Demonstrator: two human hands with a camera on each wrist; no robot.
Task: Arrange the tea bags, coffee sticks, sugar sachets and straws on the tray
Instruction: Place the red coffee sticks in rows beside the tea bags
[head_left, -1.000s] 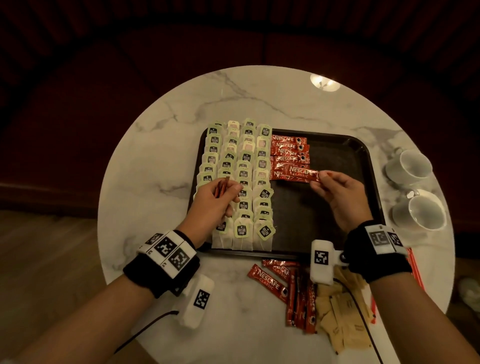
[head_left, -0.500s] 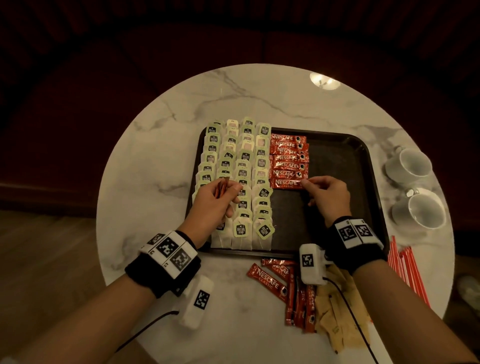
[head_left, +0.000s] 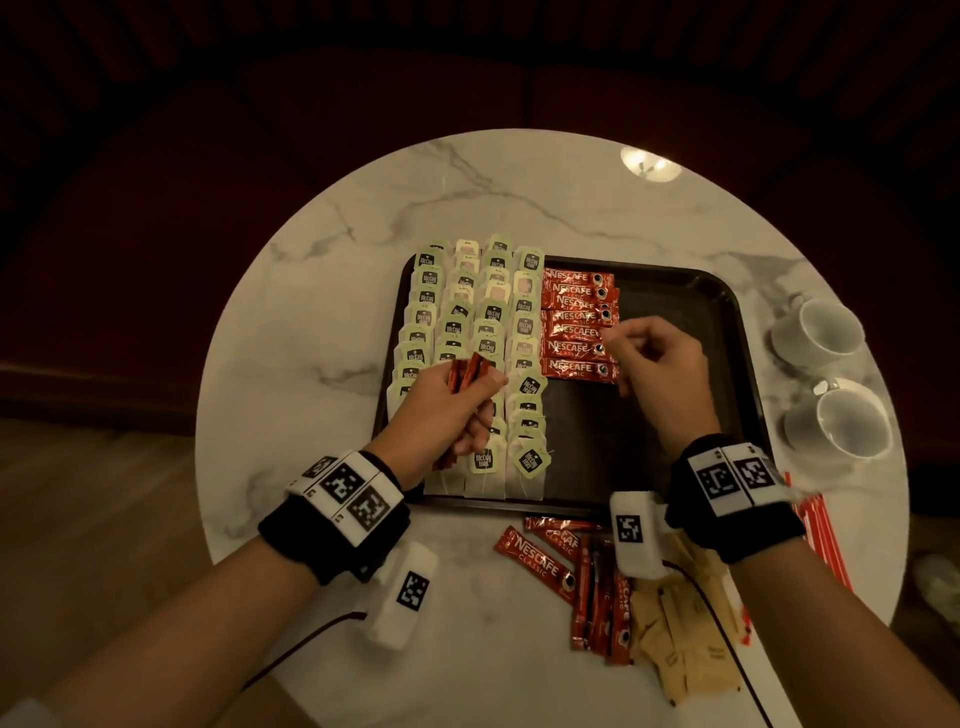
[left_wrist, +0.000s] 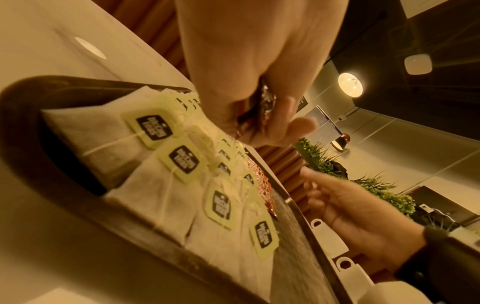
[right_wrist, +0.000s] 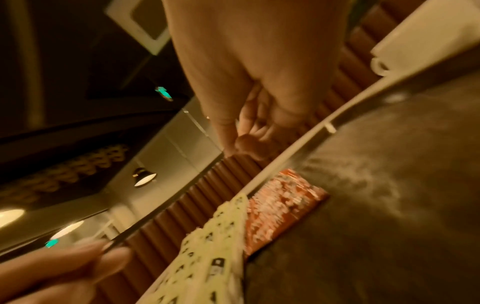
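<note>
A black tray (head_left: 727, 291) holds several rows of tea bags (head_left: 483, 332) on its left side. Beside them lies a column of red coffee sticks (head_left: 576, 322). My left hand (head_left: 457, 410) hovers over the tea bags and grips a few coffee sticks (head_left: 470, 374), seen between the fingers in the left wrist view (left_wrist: 265, 98). My right hand (head_left: 649, 364) is just right of the column's near end, fingers loosely curled, holding nothing (right_wrist: 249, 133). Loose coffee sticks (head_left: 571, 571), brown sugar sachets (head_left: 685, 639) and red straws (head_left: 821, 530) lie on the table near me.
Two white cups (head_left: 821, 332) (head_left: 847, 421) stand right of the tray on the round marble table (head_left: 363, 218). The right half of the tray is bare. Dark seating lies beyond the table's far edge.
My right hand laid its coffee stick at the near end of the column, let go and drew slightly right. The left hand has stayed put with its sticks.
</note>
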